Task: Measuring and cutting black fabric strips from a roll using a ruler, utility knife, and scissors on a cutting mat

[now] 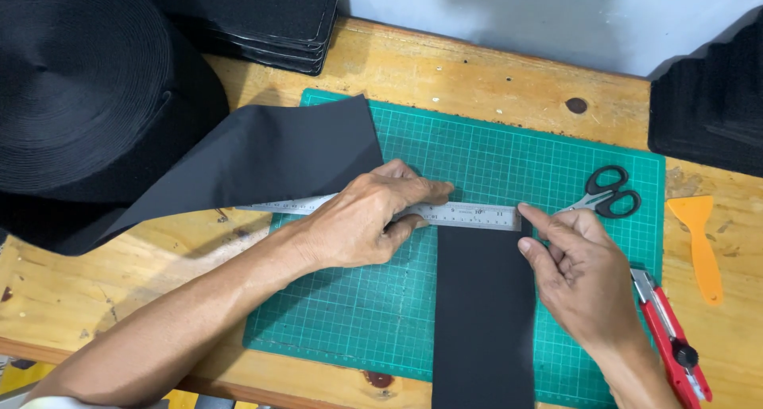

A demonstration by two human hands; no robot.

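Across the black strip's (483, 314) top edge, left hand (362, 222) presses ruler (469, 214).

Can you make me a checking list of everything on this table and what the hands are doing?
Surface: wooden table with a green gridded cutting mat on it.
Job's things: metal ruler lying across a black strip; a wide black band runs from a big black roll.
Clutter: scissors, orange scraper, red utility knife, black stacks.
Grippers: left hand presses the ruler; right hand touches the ruler's end with a fingertip.
Cables: nothing seen.
Surroundings: pale wall behind.
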